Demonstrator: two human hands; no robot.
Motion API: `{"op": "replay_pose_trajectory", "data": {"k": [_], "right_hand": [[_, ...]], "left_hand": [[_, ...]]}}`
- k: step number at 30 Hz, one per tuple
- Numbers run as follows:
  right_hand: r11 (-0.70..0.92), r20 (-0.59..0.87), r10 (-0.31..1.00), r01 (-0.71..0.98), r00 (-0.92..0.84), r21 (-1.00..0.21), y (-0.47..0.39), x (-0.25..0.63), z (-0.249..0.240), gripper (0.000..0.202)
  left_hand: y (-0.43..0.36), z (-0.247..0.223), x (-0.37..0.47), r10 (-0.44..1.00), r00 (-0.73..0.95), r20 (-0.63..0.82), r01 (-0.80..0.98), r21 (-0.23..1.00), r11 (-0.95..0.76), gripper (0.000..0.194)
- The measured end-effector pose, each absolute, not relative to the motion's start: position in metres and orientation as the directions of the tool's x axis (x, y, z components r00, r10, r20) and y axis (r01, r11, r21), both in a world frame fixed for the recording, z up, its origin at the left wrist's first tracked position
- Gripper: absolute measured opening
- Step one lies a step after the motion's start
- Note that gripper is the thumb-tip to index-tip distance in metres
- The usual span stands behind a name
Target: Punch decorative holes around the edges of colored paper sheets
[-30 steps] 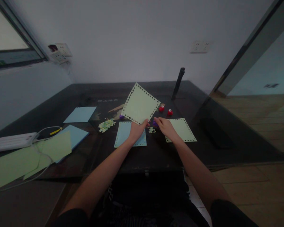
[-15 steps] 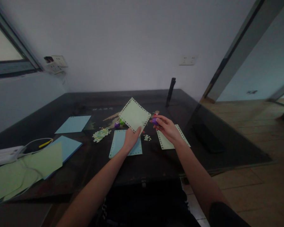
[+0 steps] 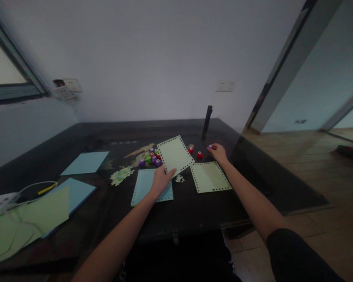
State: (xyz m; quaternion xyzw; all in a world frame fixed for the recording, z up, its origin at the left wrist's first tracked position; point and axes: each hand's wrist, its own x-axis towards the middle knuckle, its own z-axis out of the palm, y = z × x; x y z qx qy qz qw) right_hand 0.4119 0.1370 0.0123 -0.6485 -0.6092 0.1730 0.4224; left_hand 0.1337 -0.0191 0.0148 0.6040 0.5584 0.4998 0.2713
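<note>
My left hand (image 3: 161, 179) grips a pale green sheet of paper (image 3: 176, 154) by its lower corner, thumb on top. Small shapes are punched along the sheet's edges, and it is tilted above the table. At the right, my right hand (image 3: 219, 152) has its fingers closed around a small purple craft punch (image 3: 210, 147) close to the tabletop. Red punches (image 3: 199, 155) stand just left of that hand. A cluster of purple, green and red punches (image 3: 148, 158) sits behind my left hand. Another punched green sheet (image 3: 211, 178) lies below my right hand, and a punched blue sheet (image 3: 144, 184) lies under my left.
Piles of paper confetti (image 3: 121, 175) and smaller bits (image 3: 179, 179) lie on the dark table (image 3: 106, 219). Blue paper (image 3: 86, 162), green sheets (image 3: 47, 207) and a white power strip with cable (image 3: 0, 203) are at the left. A black upright object (image 3: 206, 123) stands at the back.
My right hand has moved right and away from the green sheet, carrying the purple punch down toward the table. The held sheet has turned and shifted slightly right. The view has tilted a little.
</note>
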Motion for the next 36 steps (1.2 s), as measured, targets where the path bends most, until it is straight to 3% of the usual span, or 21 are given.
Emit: {"op": "replay_pose_trajectory", "data": {"k": [4, 14, 18, 20, 22, 24, 29, 36], "right_hand": [[0.078, 0.324, 0.935, 0.804, 0.146, -0.589, 0.144, 0.411, -0.007, 0.022], [0.119, 0.384, 0.916, 0.836, 0.116, -0.535, 0.139, 0.402, 0.000, 0.027], [0.277, 0.453, 0.889, 0.717, 0.062, -0.640, 0.113, 0.401, 0.017, 0.027], [0.344, 0.375, 0.925, 0.539, -0.056, -0.768, 0.091, 0.395, 0.024, 0.030], [0.275, 0.242, 0.961, 0.344, -0.134, -0.898, 0.067, 0.387, 0.027, 0.037], [0.178, 0.148, 0.980, 0.248, -0.134, -0.952, 0.048, 0.379, 0.027, 0.040], [0.095, 0.084, 0.989, 0.090, -0.124, -0.991, 0.033, 0.373, 0.024, 0.040], [0.071, 0.063, 0.992, 0.067, -0.111, -0.995, 0.034, 0.381, 0.025, 0.035]], "left_hand": [[-0.021, 0.017, 0.136, 0.964, -0.083, 0.251, 0.347, 0.914, -0.209, 0.022], [-0.026, 0.020, 0.140, 0.982, 0.004, 0.191, 0.234, 0.954, -0.187, 0.029], [-0.025, 0.019, 0.139, 0.984, 0.004, 0.180, 0.234, 0.956, -0.176, 0.030], [-0.026, 0.019, 0.140, 0.985, 0.017, 0.171, 0.236, 0.957, -0.170, 0.029], [-0.027, 0.018, 0.141, 0.985, 0.042, 0.165, 0.237, 0.956, -0.170, 0.029], [-0.027, 0.017, 0.143, 0.984, 0.082, 0.160, 0.247, 0.953, -0.175, 0.029], [-0.027, 0.016, 0.144, 0.982, 0.094, 0.166, 0.243, 0.952, -0.185, 0.030], [-0.026, 0.025, 0.141, 0.985, -0.023, 0.173, 0.249, 0.955, -0.161, 0.025]]}}
